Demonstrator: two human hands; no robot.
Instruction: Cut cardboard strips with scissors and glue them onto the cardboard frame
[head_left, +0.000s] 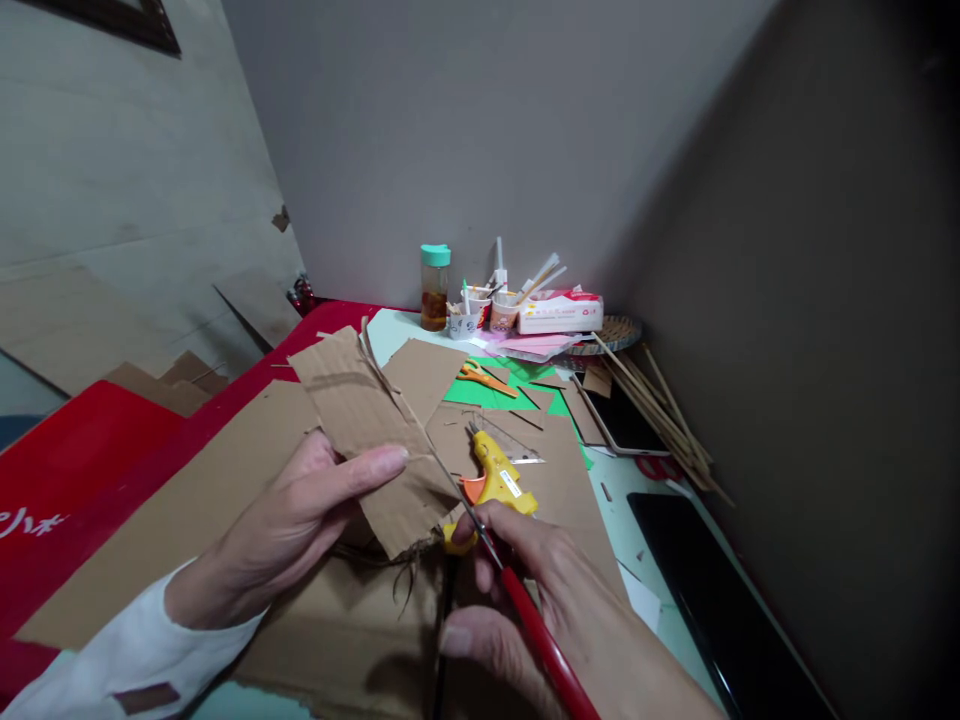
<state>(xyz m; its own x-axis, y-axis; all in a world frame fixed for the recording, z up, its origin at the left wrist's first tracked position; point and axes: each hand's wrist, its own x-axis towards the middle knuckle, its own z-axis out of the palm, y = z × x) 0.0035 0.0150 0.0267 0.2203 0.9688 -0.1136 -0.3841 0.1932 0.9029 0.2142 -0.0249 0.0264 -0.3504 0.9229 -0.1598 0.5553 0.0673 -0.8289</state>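
My left hand [289, 525] pinches a ragged piece of brown corrugated cardboard [360, 420] between thumb and fingers and holds it up over the table. My right hand [547, 600] is closed round the red handle of a pair of scissors [525, 610]. The thin blades [442, 470] run up along the right edge of the cardboard piece. A yellow glue gun [499, 480] lies on the table just behind the blades.
A large cardboard sheet [187, 500] covers the red table. Orange scissors [484, 377] rest on green paper [487, 392]. At the back stand a jar [435, 290], cups, a tissue box [559, 312] and wooden sticks [660, 410]. A dark phone [720, 600] lies at right.
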